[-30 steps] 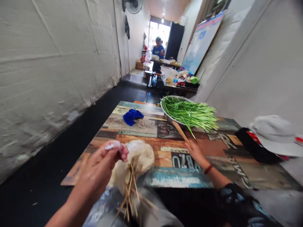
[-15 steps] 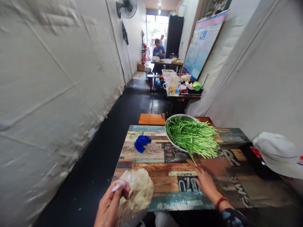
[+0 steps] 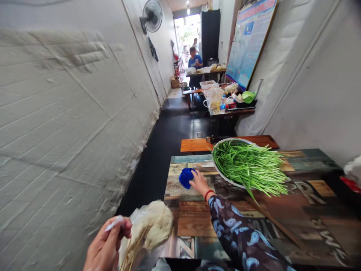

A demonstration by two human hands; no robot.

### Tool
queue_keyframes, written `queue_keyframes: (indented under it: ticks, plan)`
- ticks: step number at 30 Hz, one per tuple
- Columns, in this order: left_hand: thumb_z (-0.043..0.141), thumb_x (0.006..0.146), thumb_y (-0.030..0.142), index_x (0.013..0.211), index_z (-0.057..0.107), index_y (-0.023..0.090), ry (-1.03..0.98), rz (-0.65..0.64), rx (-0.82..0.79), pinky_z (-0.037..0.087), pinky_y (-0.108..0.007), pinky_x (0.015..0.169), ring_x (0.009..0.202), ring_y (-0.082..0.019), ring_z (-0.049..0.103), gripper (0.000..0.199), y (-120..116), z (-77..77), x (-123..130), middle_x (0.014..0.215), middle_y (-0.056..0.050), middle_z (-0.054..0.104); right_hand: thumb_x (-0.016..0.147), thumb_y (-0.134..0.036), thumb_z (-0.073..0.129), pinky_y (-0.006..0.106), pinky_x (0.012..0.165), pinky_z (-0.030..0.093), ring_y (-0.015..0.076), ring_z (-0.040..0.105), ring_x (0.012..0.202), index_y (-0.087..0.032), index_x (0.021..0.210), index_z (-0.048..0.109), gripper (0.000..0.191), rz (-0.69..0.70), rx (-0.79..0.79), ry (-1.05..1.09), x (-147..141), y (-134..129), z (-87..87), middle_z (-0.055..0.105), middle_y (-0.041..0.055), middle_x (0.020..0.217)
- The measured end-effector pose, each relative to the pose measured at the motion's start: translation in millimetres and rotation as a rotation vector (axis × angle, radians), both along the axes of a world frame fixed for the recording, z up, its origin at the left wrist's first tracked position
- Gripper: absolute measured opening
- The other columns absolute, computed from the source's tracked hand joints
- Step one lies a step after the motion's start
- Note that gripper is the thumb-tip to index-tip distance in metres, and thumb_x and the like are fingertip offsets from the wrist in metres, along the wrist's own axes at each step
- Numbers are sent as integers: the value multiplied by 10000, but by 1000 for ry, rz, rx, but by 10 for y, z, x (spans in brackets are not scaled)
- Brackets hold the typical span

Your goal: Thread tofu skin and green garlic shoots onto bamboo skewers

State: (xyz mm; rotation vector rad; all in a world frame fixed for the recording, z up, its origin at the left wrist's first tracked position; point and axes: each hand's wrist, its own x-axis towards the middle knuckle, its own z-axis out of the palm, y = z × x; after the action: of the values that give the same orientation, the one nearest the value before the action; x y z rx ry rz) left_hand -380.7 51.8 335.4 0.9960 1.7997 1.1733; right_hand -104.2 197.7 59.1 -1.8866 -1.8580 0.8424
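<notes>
My right fingers [image 3: 198,178], half-open, have moved from the wooden sticks [image 3: 275,222] to the blue cloth [image 3: 185,178] left of the chive-filled bowl [image 3: 225,178]; my left fingers [image 3: 113,236] pinch the plastic bag [image 3: 159,222] nearer me. The plank-patterned counter [image 3: 194,223] stands between pale walls [image 3: 70,131].

The counter [image 3: 194,222] has big letters on its top. Near the bowl [image 3: 231,180] of green stalks there is a big pale "R" [image 3: 308,192], with part of another letter just beside it. At the near edge there is a big white letter that looks like an "N" [image 3: 185,247]. More letters by the patterned sleeve [image 3: 239,229] are partly hidden, and I can't read them. The poster [image 3: 251,41] on the wall has a red top line and small words, too blurry to read.
</notes>
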Motion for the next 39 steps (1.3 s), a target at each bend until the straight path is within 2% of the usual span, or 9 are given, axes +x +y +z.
queue_keyframes:
  ticks: [4, 7, 11, 17, 22, 28, 31, 33, 39]
  plan:
    - [764, 627, 664, 652, 649, 214, -111, -51, 11, 472, -267, 584, 609, -162, 516, 465, 391, -231, -664, 674, -16, 604, 896, -367, 629, 511, 1123, 338, 366, 377, 1428, -206, 1510, 425, 667, -127, -64, -77, -404, 499, -237, 341, 203, 1584]
    - [722, 690, 655, 653, 649, 210, -121, -185, 12, 460, -277, 599, 617, -173, 520, 453, 766, -488, -1301, 676, -29, 598, 851, -342, 679, 526, 1116, 346, 385, 364, 1436, -215, 1470, 492, 659, -193, -95, -144, -851, 531, -472, 353, 194, 1586]
    - [609, 812, 624, 642, 650, 214, -80, -472, 13, 446, -294, 637, 634, -190, 528, 445, 1348, -691, -2168, 663, -39, 575, 821, -108, 571, 514, 1156, 319, 351, 262, 1501, -234, 1473, 499, 668, -325, -92, -242, -1488, 138, -693, 359, 137, 1602]
    - [558, 863, 549, 674, 645, 223, -119, -668, 25, 442, -295, 648, 663, -198, 526, 387, 2116, -574, -3178, 696, -35, 576, 709, -53, 441, 408, 1128, 419, 265, 554, 1317, -243, 1253, 703, 633, -479, -99, -301, -2076, -809, -559, 620, 121, 1354]
    - [581, 843, 561, 661, 625, 199, -125, -613, 60, 438, -272, 648, 657, -174, 512, 408, 2666, -573, -3698, 684, -22, 569, 633, -120, 427, 383, 1009, 527, 265, 701, 1048, -261, 1004, 767, 522, -598, -51, -317, -2155, -1213, -324, 714, 95, 1047]
    - [665, 752, 599, 661, 626, 179, -136, -568, 60, 450, -260, 609, 622, -150, 512, 431, 3609, -577, -3765, 669, -17, 586, 724, -181, 442, 441, 1091, 465, 307, 611, 1220, -214, 1141, 710, 497, -812, 83, -395, -1742, -1082, -214, 636, 137, 1249]
    - [714, 681, 619, 650, 623, 174, -125, -555, 58, 463, -261, 582, 607, -149, 515, 456, 4174, -526, -3655, 654, -18, 592, 713, -206, 512, 499, 1046, 492, 348, 636, 1174, -187, 1013, 744, 380, -879, 29, -422, -1670, -807, -328, 670, 174, 1173]
    - [739, 643, 637, 644, 627, 170, -116, -550, 49, 471, -259, 574, 607, -150, 518, 480, 4573, -474, -3570, 650, -20, 596, 739, -228, 523, 500, 998, 525, 349, 667, 1110, -193, 953, 749, 313, -921, 59, -377, -1697, -378, -342, 690, 179, 1110]
    - [771, 623, 648, 669, 645, 183, -119, -566, 73, 497, -241, 614, 668, -156, 544, 484, 5822, -200, -3141, 690, -14, 613, 858, -212, 506, 438, 948, 556, 303, 688, 1054, -244, 1053, 730, 299, -710, 375, -64, -1759, 1875, 288, 714, 136, 1097]
